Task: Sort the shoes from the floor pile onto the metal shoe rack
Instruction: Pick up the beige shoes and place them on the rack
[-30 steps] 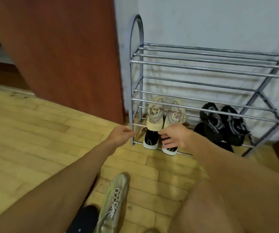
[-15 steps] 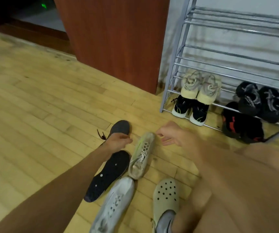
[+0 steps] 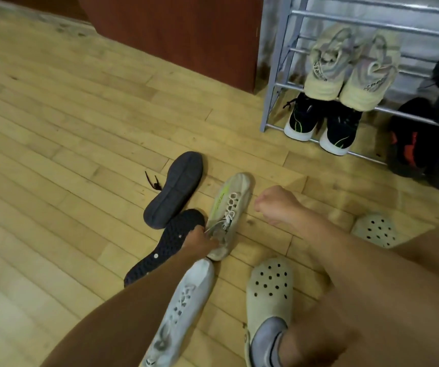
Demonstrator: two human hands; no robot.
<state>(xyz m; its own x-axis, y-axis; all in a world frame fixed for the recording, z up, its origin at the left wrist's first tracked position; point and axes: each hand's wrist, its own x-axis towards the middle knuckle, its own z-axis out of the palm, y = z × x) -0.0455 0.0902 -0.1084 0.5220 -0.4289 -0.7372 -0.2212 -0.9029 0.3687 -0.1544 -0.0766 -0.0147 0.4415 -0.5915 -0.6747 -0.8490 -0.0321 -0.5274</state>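
Note:
A beige sneaker with a green stripe (image 3: 233, 207) lies on the wooden floor, toe towards the rack. My left hand (image 3: 200, 241) grips it at the heel opening, fingers tucked into the collar. My right hand (image 3: 276, 205) hovers just right of that sneaker, fingers curled, holding nothing. Two dark shoes lie sole-up to the left, one grey-soled (image 3: 176, 189) and one with a dotted sole (image 3: 165, 250). A white sneaker (image 3: 184, 308) lies nearer to me. The metal shoe rack (image 3: 274, 75) stands at the upper right.
On the rack sit a beige pair (image 3: 345, 67), a black pair with white soles (image 3: 321, 125) and black-and-red shoes (image 3: 411, 147). A brown wooden panel (image 3: 176, 30) stands left of the rack. Pale perforated clogs (image 3: 268, 292) are on my feet.
My view swung down from the rack to the floor pile. My left hand moved from the rack's edge, over the dark shoes, onto the beige sneaker's heel. My right hand drew back from the rack.

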